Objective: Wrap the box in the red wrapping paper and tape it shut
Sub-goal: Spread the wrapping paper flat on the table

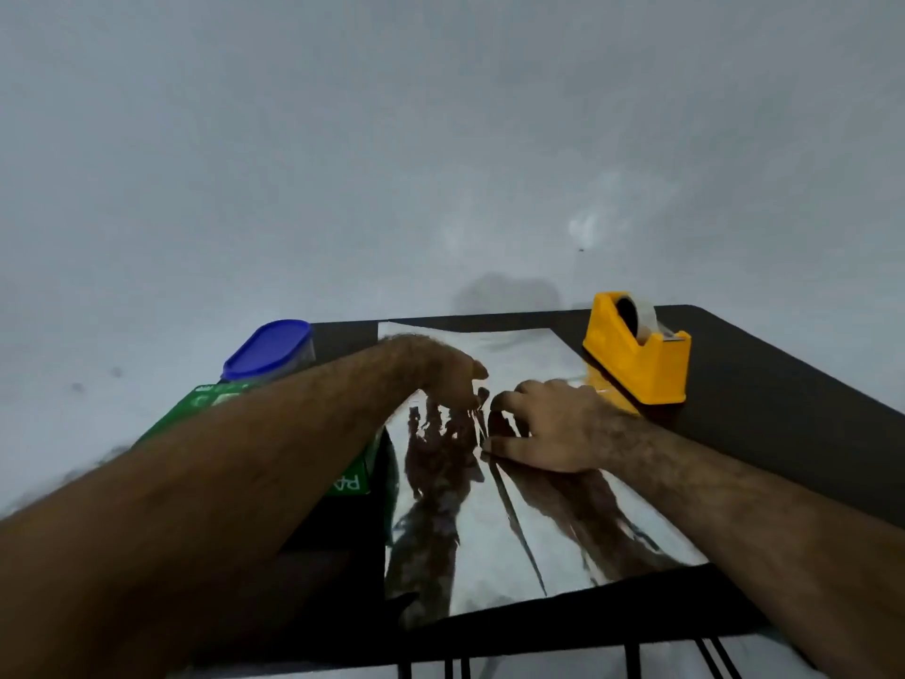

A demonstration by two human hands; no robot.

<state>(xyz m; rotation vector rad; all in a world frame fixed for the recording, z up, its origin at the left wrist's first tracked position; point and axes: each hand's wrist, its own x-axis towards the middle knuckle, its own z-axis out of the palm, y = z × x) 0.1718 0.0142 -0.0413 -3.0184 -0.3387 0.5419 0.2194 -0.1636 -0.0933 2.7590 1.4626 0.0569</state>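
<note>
Evidently the head view catches the sheet-laying step: the paper (489, 507) lies flat on the dark table (783, 423), silver side up, mirror-shiny, with 1 long crease. The left hand (440, 370) hovers, fingers loosely curled, grasping nothing; the right hand (548, 423) presses it down. The green box (274, 433) sits left, under the forearm. Next, probably, the box goes onto the sheet; the dispenser (636, 355) waits at its far right corner.

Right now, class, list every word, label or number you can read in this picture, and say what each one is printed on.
"PA": white letters, seen upside down, on the green box; the rest is hidden behind the left forearm.
White marks on the green box's top: too blurred to read.
Yellow tape dispenser and blue lid: no text.
</note>
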